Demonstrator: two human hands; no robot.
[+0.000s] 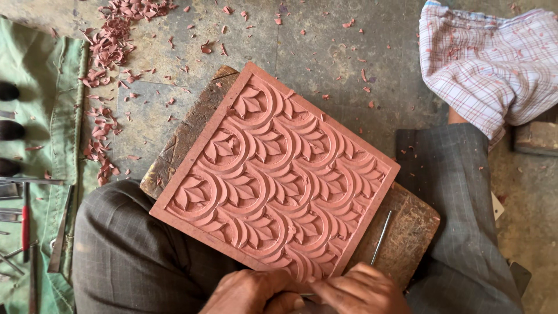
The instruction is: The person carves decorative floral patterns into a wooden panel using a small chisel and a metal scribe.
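Observation:
A square reddish clay panel (276, 174), carved with overlapping arcs and leaf shapes, lies tilted on a worn wooden board (407, 232) across my lap. Both hands meet at the panel's near corner at the bottom of the view. My left hand (250, 292) rests with its fingers curled against that corner. My right hand (360, 289) is closed around a thin metal carving tool (381, 237), whose shaft runs up along the panel's lower right edge. The tool's tip is hidden under my fingers.
A green cloth (46, 104) at the left holds several metal carving tools (26, 224). Reddish clay shavings (107, 52) litter the grey stone floor. My grey trouser legs (133, 256) flank the board. A checked cloth (488, 64) lies at the upper right.

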